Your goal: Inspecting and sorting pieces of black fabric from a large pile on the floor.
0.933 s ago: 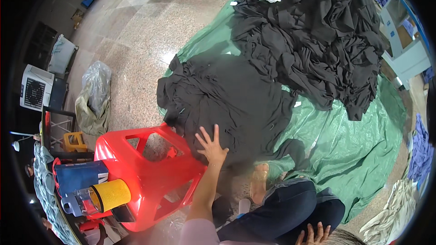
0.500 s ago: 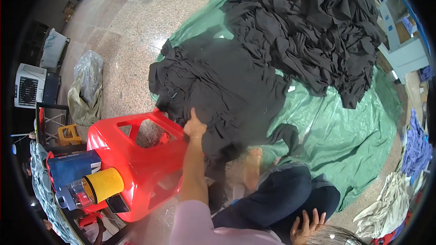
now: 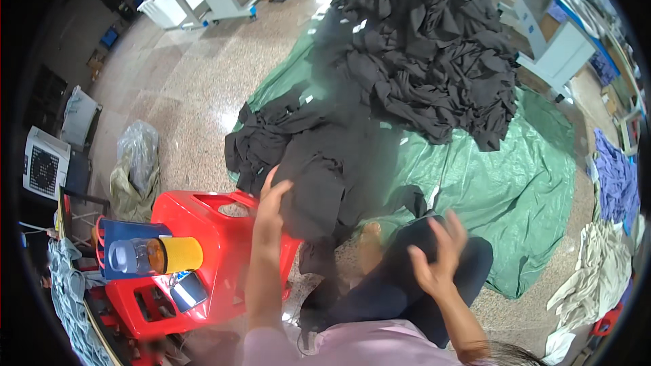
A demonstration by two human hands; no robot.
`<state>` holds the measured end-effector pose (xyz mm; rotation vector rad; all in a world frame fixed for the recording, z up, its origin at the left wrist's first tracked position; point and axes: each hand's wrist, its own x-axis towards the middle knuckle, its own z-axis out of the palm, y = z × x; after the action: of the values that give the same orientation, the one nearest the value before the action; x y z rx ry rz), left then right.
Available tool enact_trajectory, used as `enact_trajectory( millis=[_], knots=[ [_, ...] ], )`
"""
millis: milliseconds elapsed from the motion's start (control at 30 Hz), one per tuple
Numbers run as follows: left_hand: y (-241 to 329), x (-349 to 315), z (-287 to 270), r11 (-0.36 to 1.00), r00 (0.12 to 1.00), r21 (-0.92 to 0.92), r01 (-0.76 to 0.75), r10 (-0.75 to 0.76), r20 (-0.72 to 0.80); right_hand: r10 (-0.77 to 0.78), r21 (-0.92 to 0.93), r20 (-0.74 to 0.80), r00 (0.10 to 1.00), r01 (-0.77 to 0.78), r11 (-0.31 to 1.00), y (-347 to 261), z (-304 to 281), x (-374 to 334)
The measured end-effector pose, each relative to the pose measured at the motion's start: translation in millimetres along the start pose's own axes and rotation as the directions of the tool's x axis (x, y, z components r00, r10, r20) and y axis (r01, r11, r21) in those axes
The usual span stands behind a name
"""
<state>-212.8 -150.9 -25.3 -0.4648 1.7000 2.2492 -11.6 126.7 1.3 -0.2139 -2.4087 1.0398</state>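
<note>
My left hand (image 3: 272, 205) is over the near left edge of a smaller heap of black garments (image 3: 319, 176), its fingers apart. Whether it touches the cloth I cannot tell. Above my bent knees, in dark trousers (image 3: 386, 278), my right hand (image 3: 439, 257) hangs open with spread fingers and nothing in it. Both hands are slightly blurred. Behind the smaller heap rises a large pile of black garments (image 3: 434, 54), with small white tags here and there. Both lie on a green plastic sheet (image 3: 502, 196).
Close by my left arm stands a red plastic stool (image 3: 227, 257) bearing a bottle in a yellow sleeve (image 3: 183, 255), a blue box (image 3: 125, 234) and a phone (image 3: 188, 291). Cream cloth (image 3: 584, 278) and purple cloth (image 3: 616, 179) lie at the right. Workstations (image 3: 553, 44) stand beyond.
My right hand has risen from beside my lap to above my knees and opened. My left hand has turned from pointing at the heap to loosely spread fingers. The whole view has shifted.
</note>
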Motion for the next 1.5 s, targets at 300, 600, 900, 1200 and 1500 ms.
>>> enact_trajectory(
  millis=[300,600,900,1200,1500],
  knots=[
    [65.1,-227.4,38.0,0.940,0.938,0.023,-0.339,0.336,0.079,-0.176,0.756,0.649,0.741,-0.599,0.264,-111.0,77.8,32.8],
    [2.0,-299.7,84.2,0.864,-0.035,0.495,-0.093,-0.500,0.865,-0.376,0.802,0.584,0.719,-0.442,0.401,17.7,-93.4,8.2],
    [-56.8,-218.3,131.7,0.696,0.652,0.485,-0.530,-0.032,0.758,0.375,0.360,0.286,0.882,-0.461,0.811,61.2,-185.7,-74.3],
    [-80.4,-242.5,196.1,0.478,0.436,0.192,-0.857,0.477,0.763,-0.247,-0.044,-0.333,0.910,0.247,0.968,-19.3,-189.3,-18.7],
    [-110.8,-194.7,159.0,0.957,0.712,0.163,0.241,-0.288,0.640,-0.021,-0.211,-0.215,0.976,-0.025,0.977,43.9,-104.3,-49.7]
  ],
)
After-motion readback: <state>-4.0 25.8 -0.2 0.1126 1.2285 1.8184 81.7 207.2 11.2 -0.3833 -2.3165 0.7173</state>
